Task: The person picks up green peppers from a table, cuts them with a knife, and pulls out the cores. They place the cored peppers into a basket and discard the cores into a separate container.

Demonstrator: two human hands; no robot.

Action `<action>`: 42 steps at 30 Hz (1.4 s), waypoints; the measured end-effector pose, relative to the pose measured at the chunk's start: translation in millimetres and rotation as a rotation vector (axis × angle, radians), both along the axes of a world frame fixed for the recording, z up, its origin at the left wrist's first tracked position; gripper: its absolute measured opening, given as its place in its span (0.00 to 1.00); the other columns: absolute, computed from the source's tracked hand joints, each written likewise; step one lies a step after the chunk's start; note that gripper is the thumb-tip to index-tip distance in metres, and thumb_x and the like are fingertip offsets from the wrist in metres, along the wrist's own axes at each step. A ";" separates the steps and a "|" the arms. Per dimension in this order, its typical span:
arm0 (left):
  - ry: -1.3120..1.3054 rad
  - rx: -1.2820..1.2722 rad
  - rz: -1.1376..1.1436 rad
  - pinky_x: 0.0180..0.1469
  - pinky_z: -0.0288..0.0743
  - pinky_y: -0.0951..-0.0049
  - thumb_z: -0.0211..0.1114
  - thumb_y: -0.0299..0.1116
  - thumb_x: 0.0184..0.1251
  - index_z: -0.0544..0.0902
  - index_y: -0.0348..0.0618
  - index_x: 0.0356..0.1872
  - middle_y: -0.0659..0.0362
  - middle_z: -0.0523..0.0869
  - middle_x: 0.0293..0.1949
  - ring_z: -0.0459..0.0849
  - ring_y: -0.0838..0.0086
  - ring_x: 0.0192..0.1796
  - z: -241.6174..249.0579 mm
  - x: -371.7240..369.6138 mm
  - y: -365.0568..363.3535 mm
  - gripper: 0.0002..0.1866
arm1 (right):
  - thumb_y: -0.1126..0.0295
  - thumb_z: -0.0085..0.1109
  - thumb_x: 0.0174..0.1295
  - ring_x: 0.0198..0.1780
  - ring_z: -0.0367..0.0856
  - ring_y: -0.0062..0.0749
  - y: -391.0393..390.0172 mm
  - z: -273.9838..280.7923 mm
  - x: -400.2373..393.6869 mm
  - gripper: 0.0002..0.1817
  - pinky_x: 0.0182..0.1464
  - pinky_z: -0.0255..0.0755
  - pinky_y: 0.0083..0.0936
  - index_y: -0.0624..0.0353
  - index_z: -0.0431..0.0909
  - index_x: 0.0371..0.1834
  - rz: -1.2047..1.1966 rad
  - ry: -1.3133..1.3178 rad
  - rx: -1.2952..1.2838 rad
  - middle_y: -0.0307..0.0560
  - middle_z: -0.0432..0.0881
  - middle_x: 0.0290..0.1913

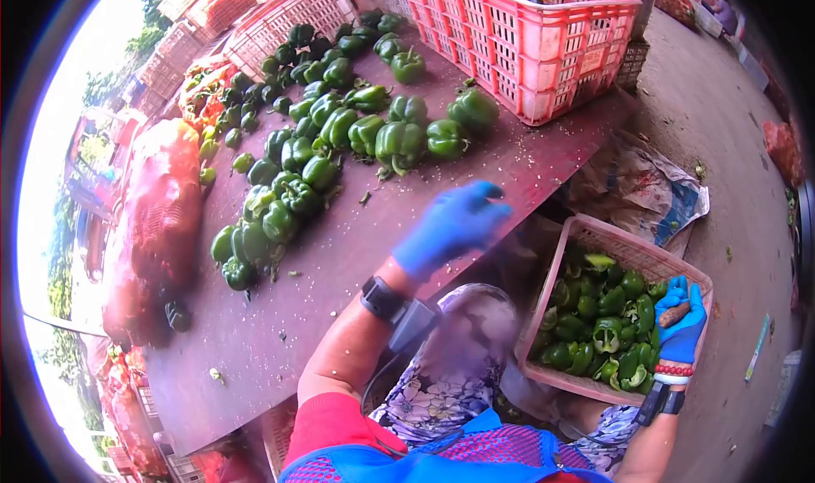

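My left hand [452, 227], in a blue glove, is over the tabletop on the near side of the green bell peppers [399, 145]. It is blurred by motion, but its fingers look bent and apart, with nothing visible in them. In a blue glove too, my right hand [684, 328] is at the right rim of a pink plastic crate [543, 313]. Its fingers are curled round a short brown handle [675, 315]; any blade is hidden. Green peppers [607, 334], some cut open, fill much of that crate, which sits lower than the table.
A large pink crate [552, 54] stands on the far right of the reddish table [356, 313]. Along the left edge lies a full red mesh sack [161, 220]. Crumpled paper sacking [632, 177] is beyond the low crate. Small scraps dot the tabletop.
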State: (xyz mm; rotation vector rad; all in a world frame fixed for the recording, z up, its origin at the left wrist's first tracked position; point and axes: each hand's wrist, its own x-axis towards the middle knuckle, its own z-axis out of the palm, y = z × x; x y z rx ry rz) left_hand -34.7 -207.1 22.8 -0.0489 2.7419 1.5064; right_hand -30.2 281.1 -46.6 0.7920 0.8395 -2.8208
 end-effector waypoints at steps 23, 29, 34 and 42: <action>-0.273 -1.071 0.569 0.48 0.77 0.51 0.64 0.40 0.63 0.82 0.44 0.37 0.47 0.84 0.41 0.83 0.50 0.45 -60.4 292.2 -187.0 0.10 | 0.58 0.56 0.74 0.27 0.79 0.23 -6.8 -30.0 -12.0 0.17 0.29 0.77 0.18 0.61 0.82 0.52 0.132 0.016 0.051 0.47 0.87 0.44; -0.312 -0.946 0.657 0.60 0.75 0.51 0.69 0.42 0.61 0.76 0.44 0.62 0.43 0.82 0.55 0.81 0.48 0.57 -7.2 295.9 -209.2 0.28 | 0.56 0.57 0.73 0.26 0.79 0.25 -18.9 -47.1 -11.5 0.18 0.28 0.77 0.19 0.60 0.82 0.52 0.175 -0.054 0.082 0.48 0.87 0.42; 0.059 -0.885 0.669 0.70 0.68 0.55 0.71 0.39 0.54 0.66 0.33 0.71 0.36 0.72 0.67 0.73 0.43 0.68 -43.3 146.4 -293.8 0.42 | 0.55 0.57 0.73 0.25 0.79 0.25 -23.9 -31.8 -5.7 0.17 0.27 0.75 0.19 0.57 0.83 0.50 0.181 -0.069 0.080 0.48 0.87 0.42; -0.075 -0.756 0.776 0.59 0.74 0.55 0.78 0.45 0.39 0.74 0.35 0.54 0.39 0.77 0.53 0.78 0.46 0.56 -41.7 145.1 -281.3 0.39 | 0.53 0.57 0.73 0.24 0.76 0.22 -33.2 -28.8 -4.2 0.17 0.25 0.71 0.19 0.54 0.84 0.50 0.137 -0.077 0.104 0.45 0.87 0.42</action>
